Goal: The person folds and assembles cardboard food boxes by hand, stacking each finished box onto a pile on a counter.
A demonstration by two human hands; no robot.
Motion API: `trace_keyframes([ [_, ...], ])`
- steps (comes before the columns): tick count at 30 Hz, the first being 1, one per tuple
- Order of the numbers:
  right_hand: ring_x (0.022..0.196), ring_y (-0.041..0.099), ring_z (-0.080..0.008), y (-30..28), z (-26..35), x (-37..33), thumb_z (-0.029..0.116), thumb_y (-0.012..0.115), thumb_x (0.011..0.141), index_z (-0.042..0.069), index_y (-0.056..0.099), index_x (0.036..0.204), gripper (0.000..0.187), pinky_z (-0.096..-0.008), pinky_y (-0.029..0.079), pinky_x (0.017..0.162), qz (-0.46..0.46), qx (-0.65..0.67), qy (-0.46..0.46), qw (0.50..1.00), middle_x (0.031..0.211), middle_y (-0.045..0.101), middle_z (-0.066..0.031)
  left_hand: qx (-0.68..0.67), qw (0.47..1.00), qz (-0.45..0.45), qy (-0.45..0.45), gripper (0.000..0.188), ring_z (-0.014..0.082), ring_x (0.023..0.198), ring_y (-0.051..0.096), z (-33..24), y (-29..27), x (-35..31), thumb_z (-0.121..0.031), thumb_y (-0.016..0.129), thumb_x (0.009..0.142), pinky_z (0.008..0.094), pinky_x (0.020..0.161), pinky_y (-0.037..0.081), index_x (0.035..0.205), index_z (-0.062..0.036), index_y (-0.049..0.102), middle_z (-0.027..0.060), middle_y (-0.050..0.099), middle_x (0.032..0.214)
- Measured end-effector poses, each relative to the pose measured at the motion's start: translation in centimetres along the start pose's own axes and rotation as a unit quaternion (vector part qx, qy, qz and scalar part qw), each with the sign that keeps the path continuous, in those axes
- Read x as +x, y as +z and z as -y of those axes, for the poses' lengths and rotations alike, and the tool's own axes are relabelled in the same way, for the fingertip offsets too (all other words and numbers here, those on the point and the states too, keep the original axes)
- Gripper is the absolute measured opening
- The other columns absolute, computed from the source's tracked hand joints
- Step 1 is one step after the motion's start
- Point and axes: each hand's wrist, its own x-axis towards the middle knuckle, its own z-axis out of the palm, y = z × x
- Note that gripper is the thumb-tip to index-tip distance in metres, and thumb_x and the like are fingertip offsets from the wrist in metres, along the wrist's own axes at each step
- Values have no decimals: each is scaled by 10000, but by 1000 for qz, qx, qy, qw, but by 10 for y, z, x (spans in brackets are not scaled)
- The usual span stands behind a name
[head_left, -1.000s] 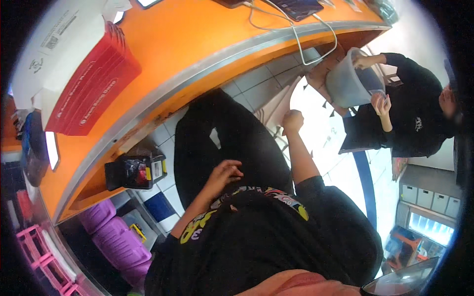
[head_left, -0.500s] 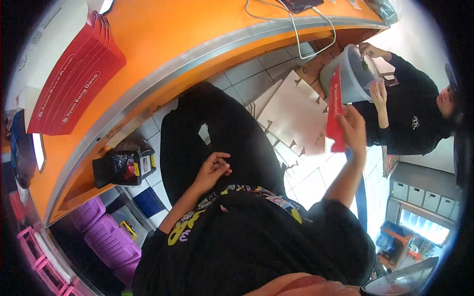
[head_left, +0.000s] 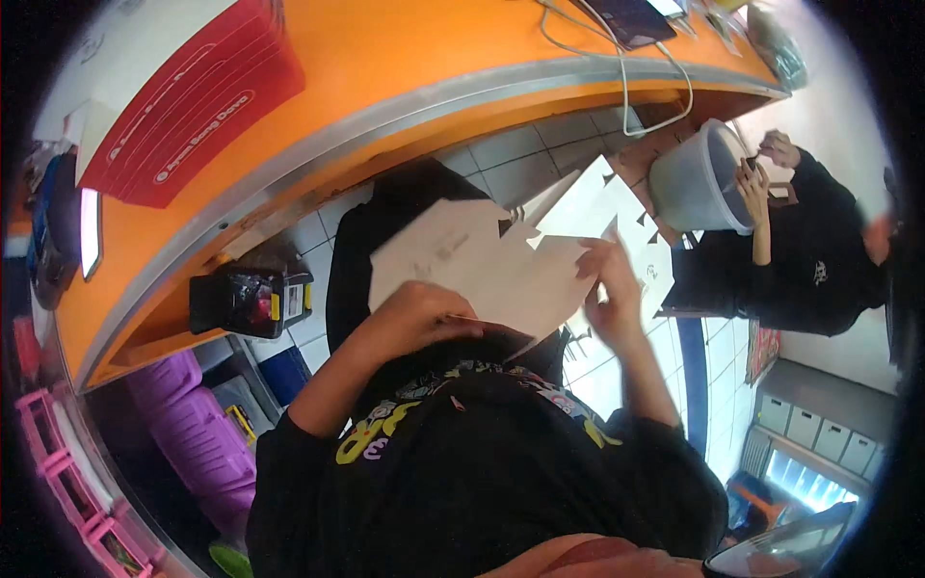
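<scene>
A flat cardboard box blank [head_left: 453,255], pale side up with notched edges, is held tilted over my lap. My left hand [head_left: 416,316] is closed on its near edge. At its right-hand edge my right hand [head_left: 614,294] has its fingers bent and pinched onto the card. To the right, a stack of similar box blanks [head_left: 631,226] lies low beside my knees, partly hidden by the sheet and my hand. Up on the orange table [head_left: 385,58], several red-and-white box blanks [head_left: 207,106] lie piled at the left.
A phone [head_left: 626,21] with a white cable [head_left: 624,87] lies on the table, the cable looping over its edge. At right a co-worker's hands [head_left: 756,183] are at a translucent bucket [head_left: 689,183]. A black open toolbox [head_left: 252,303] and purple containers [head_left: 198,433] stand at left.
My right hand has brought a box blank from the right into my lap, turning its pale side up. My left hand has taken hold of it. The view has shifted slightly.
</scene>
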Motion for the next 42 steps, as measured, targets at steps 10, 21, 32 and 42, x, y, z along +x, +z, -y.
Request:
trace_keyframes([
  [10, 826, 516, -330, 21, 88, 48, 278, 752, 722, 47, 553, 850, 330, -451, 389, 848, 225, 84, -177, 954, 834, 488, -126, -382, 887, 223, -133, 166, 8, 640, 515, 51, 37, -14, -175, 685, 866, 197, 581, 412, 907, -15, 692, -55, 618, 716],
  [21, 855, 590, -326, -15, 84, 49, 181, 704, 770, 24, 530, 933, 285, -443, 394, 804, 318, -74, -43, 944, 866, 588, -155, -395, 883, 152, -204, 297, 27, 728, 526, 16, 29, 2, -320, 576, 957, 211, 683, 444, 918, -36, 651, -48, 597, 783],
  [32, 727, 637, -362, -15, 79, 58, 210, 682, 806, 25, 577, 895, 231, -456, 472, 716, 304, -31, -11, 952, 736, 634, -175, -283, 938, 45, -193, 274, 58, 751, 586, -16, -5, 3, -243, 645, 917, 233, 675, 506, 1003, 14, 685, 6, 659, 796],
  [42, 770, 652, -340, -9, 88, 71, 240, 578, 893, 36, 620, 865, 211, -440, 501, 694, 407, -76, -89, 906, 802, 645, -170, -140, 983, 37, -110, 210, 110, 692, 628, -38, -24, -2, -164, 650, 898, 272, 642, 527, 984, 25, 682, 110, 678, 768],
])
